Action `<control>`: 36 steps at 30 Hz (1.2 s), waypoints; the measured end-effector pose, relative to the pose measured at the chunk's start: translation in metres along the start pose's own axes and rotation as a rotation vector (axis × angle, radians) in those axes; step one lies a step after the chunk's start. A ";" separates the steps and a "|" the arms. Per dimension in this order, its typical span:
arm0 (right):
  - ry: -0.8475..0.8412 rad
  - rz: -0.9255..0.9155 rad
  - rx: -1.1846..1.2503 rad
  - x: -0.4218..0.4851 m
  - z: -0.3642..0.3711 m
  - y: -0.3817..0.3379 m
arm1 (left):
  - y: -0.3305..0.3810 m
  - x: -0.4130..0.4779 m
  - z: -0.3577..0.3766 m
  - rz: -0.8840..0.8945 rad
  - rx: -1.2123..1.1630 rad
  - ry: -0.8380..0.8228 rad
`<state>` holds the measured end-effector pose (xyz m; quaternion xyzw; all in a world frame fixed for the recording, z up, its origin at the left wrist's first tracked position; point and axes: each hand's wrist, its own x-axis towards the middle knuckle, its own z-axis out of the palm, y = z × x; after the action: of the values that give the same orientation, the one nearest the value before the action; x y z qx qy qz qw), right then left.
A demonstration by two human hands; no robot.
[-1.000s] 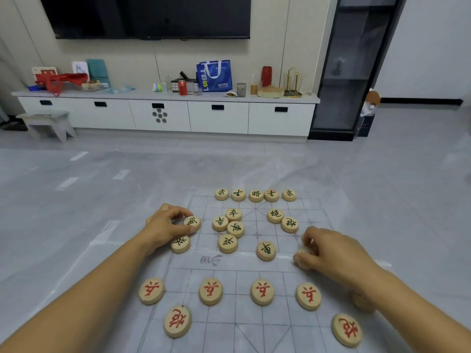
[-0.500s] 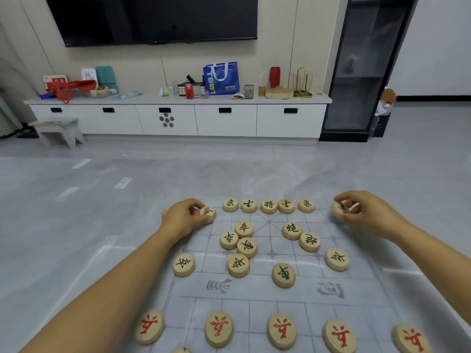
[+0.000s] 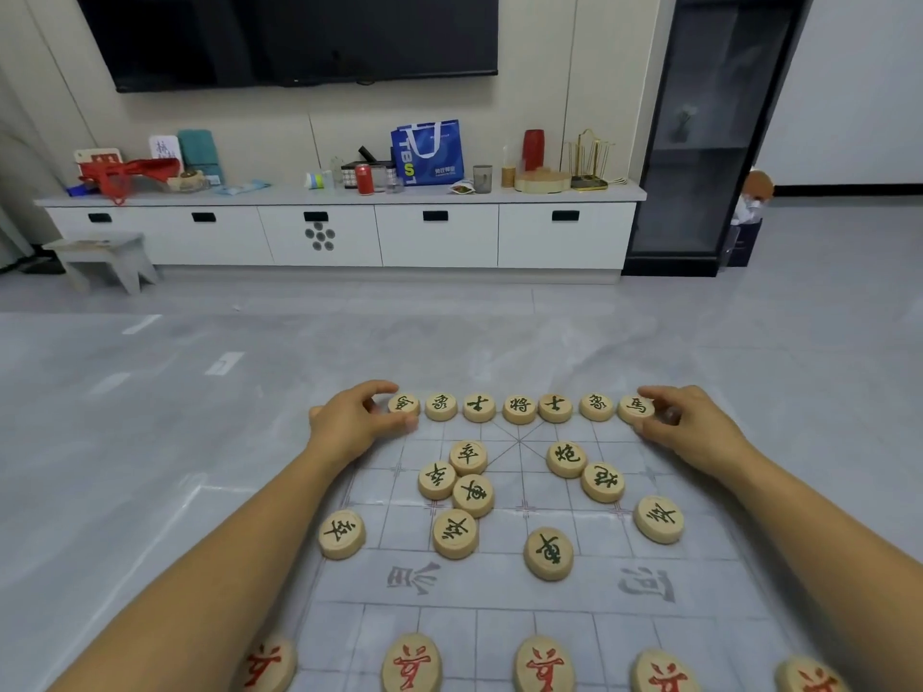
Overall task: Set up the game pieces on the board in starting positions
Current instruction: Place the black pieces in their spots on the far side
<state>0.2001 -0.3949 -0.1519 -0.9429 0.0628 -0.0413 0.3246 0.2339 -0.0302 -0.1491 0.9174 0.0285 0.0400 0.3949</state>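
Observation:
A translucent gridded board sheet (image 3: 499, 586) lies on the grey floor. Along its far edge runs a row of round wooden discs with dark green characters. My left hand (image 3: 357, 422) pinches the leftmost disc (image 3: 403, 405) of that row. My right hand (image 3: 692, 424) pinches the rightmost disc (image 3: 635, 408). Several more green-lettered discs lie scattered below the row, such as one (image 3: 548, 553) near the river band. A row of red-lettered discs (image 3: 412, 664) lies at the near edge.
A low white cabinet (image 3: 339, 232) stands along the far wall, loaded with a blue bag (image 3: 427, 152), a red can and other items. A small grey stool (image 3: 102, 257) sits at the left, a dark glass cabinet (image 3: 709, 132) at the right.
Both hands carried discs up to the far row: the left one to the row's left end, the right one inward to its right end. The view shifted toward the far side.

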 end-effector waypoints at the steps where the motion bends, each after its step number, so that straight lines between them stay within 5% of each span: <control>1: 0.024 0.002 -0.005 -0.002 0.001 0.000 | -0.002 0.000 -0.001 0.008 -0.032 -0.021; 16: 0.112 0.005 0.001 -0.006 0.006 -0.001 | -0.006 0.008 -0.003 -0.018 -0.123 -0.115; 23: 0.117 -0.011 -0.025 -0.004 0.008 0.001 | 0.005 0.008 0.004 -0.081 0.118 -0.011; 30: 0.120 -0.031 -0.031 -0.004 0.009 0.002 | 0.021 0.012 -0.030 -0.192 -0.037 -0.444; 36: 0.123 -0.034 -0.035 -0.004 0.009 0.002 | 0.017 0.012 -0.002 -0.163 0.255 -0.152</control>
<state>0.1974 -0.3904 -0.1600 -0.9449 0.0676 -0.1037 0.3029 0.2459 -0.0398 -0.1345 0.9551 0.0776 -0.0656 0.2784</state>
